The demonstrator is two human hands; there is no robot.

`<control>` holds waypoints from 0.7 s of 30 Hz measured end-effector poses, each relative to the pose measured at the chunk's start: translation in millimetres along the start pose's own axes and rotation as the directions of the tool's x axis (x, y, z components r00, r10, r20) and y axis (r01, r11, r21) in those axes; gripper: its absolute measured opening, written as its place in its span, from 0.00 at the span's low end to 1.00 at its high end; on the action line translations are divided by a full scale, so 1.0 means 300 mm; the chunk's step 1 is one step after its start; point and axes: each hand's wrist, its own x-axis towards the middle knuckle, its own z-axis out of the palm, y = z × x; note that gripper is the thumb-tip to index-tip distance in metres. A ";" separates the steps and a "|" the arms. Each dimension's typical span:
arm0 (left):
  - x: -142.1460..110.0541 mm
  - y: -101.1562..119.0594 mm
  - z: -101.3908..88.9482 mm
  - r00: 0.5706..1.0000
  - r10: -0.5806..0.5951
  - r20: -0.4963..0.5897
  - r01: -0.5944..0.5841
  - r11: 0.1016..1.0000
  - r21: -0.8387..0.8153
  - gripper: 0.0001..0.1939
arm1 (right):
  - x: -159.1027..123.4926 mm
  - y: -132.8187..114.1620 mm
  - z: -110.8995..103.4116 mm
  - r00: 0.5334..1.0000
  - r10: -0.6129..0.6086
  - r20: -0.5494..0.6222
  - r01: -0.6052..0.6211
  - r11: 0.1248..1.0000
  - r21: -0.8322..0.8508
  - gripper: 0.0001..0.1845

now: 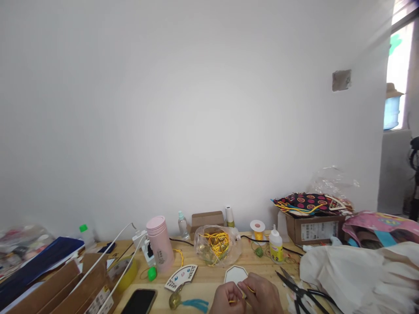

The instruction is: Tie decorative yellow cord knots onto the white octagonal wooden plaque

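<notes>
At the table's front edge my left hand [227, 298] and my right hand [263, 295] meet, fingers pinched together. Between them runs a thin yellow cord [250, 289], held by both. Just behind the hands lies a white octagonal piece with a dark rim [235, 274], partly covered by them. To the left are a white fan-shaped piece with cut-out patterns [182, 277], a round brass-coloured bell [174, 300] and a blue tassel [195, 304]. Black-handled scissors [299, 291] lie open to the right of my right hand.
A clear bag of yellow cord [214, 245], a glue bottle [276, 247] and a thread spool [258, 230] stand behind. Left are a pink tumbler [160, 244], a phone [139, 301] and cardboard boxes [94, 279]. White cloth [360, 274] and a filled box [310, 229] sit right.
</notes>
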 end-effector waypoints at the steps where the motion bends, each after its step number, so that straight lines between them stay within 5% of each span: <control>1: -0.001 0.003 -0.001 1.000 -0.001 0.001 0.001 1.000 0.005 0.14 | 0.001 0.000 -0.001 1.000 0.003 -0.002 -0.003 1.000 0.002 0.20; 11: 0.002 -0.022 -0.011 0.999 -0.032 0.024 0.032 0.999 -0.035 0.15 | 0.008 0.023 -0.014 0.991 0.105 -0.087 -0.086 0.978 0.191 0.24; 21: -0.024 -0.006 -0.016 0.989 0.034 -0.147 -0.045 0.997 -0.070 0.17 | 0.009 0.029 -0.019 0.989 0.134 -0.064 -0.091 0.888 0.451 0.21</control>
